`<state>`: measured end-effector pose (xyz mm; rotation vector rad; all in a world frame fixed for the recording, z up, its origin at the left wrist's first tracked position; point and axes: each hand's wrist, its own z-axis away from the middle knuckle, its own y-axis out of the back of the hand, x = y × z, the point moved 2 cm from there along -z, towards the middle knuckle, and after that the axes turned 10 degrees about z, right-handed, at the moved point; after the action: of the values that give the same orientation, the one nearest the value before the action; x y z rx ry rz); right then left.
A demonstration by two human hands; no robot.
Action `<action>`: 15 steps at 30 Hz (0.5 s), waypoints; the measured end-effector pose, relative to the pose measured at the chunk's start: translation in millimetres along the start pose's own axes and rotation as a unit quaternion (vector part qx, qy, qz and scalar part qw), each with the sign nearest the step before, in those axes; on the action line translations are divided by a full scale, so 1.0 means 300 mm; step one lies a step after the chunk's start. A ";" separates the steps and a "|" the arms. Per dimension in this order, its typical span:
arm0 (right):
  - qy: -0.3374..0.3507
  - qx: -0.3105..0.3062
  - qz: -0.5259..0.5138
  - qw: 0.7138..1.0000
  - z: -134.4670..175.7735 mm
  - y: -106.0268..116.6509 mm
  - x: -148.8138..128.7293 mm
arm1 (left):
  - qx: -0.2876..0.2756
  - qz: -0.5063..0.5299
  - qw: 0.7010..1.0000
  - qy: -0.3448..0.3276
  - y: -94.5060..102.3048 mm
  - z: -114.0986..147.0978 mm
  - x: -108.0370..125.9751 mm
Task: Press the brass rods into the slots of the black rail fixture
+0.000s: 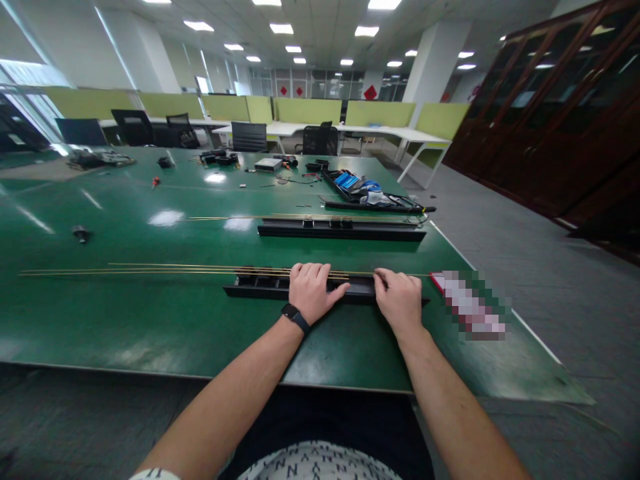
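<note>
A long black channel-shaped rail [260,291] lies crosswise in front of me on the green table. Several thin brass-coloured rods [165,268] run along its top and stick out far past its left end. My left hand [311,290], a dark watch on its wrist, lies over the middle of the rail. Its fingers bend over the far side and its thumb points right. At the rail's right part, my right hand [400,297] has thumb and forefinger pinched at a thin rod, which shows on both sides of the hand. The fingertips' exact contact is hard to see.
Farther back lies a second black rail [345,231] with thin rods on it. Behind it sits a black tray [345,183] with blue and clear packets. A blurred red-and-white item [470,303] rests near the table's right edge. A small dark part [81,233] lies left.
</note>
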<state>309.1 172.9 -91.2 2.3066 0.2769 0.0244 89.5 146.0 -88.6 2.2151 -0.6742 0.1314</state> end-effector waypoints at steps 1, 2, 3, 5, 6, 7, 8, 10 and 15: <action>-0.017 0.005 0.008 1.000 0.000 0.000 0.007 | 0.001 0.000 1.000 0.000 0.000 0.000 0.000; -0.036 0.010 0.017 0.999 0.000 0.000 0.016 | 0.002 0.000 1.000 0.000 0.000 0.000 0.000; -0.056 0.016 0.024 0.998 0.000 0.001 0.025 | 0.003 0.000 1.000 0.000 0.000 0.000 0.000; -0.091 0.025 0.036 0.995 0.001 0.002 0.046 | 0.007 0.000 1.000 -0.002 0.000 0.001 -0.001; -0.106 0.030 0.040 0.993 0.001 0.002 0.055 | 0.008 0.001 1.000 -0.004 0.000 0.001 -0.001; -0.119 0.034 0.043 0.991 0.001 0.002 0.064 | 0.010 0.002 1.000 -0.005 0.000 0.001 -0.002; -0.130 0.037 0.045 0.990 0.001 0.003 0.072 | 0.010 0.002 1.000 -0.005 0.000 0.002 -0.002; -0.151 0.038 0.048 0.987 0.001 0.002 0.085 | 0.008 0.003 1.000 -0.004 0.001 0.002 -0.003; -0.151 0.016 0.042 0.987 0.002 -0.007 0.087 | 0.006 0.004 1.000 0.000 0.001 0.000 -0.002</action>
<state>334.2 179.2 -95.2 2.3125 0.0254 -0.2879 89.0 146.1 -88.7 2.2248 -0.6839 0.1408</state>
